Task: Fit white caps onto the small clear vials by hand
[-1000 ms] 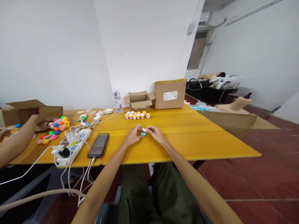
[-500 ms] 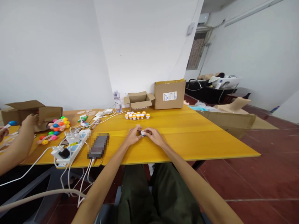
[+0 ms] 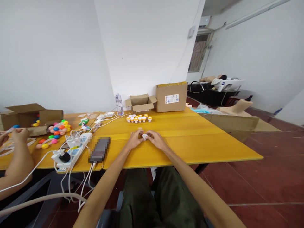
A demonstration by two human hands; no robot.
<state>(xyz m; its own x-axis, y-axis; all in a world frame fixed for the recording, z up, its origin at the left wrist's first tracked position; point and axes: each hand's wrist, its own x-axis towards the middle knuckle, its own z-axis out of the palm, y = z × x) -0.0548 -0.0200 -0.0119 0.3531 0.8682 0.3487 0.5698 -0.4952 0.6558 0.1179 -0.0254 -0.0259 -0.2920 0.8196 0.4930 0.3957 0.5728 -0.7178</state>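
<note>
Close together above the yellow table, both hands grip one small round piece [image 3: 144, 136] with a white top; its exact kind is too small to tell. My left hand [image 3: 135, 139] closes on its left side with thumb and fingers. From the other side, my right hand [image 3: 155, 139] pinches it with fingertips at the edge. Most of the piece below the white top is hidden by the fingers. Beyond the hands stands a cluster of small white and orange round-topped pieces [image 3: 139, 118].
Behind the cluster are an open cardboard box [image 3: 142, 109], a closed carton [image 3: 171, 97] and a water bottle [image 3: 119, 104]. A phone [image 3: 100, 149] and a power strip [image 3: 75, 152] with cables lie left. A co-worker's hands [image 3: 19, 134] are near colourful ball rings [image 3: 59, 128].
The white part, tilted above a teal part one second ago, now lies flat over it, covering most of the teal. The co-worker's hand has drawn back from the left box.
</note>
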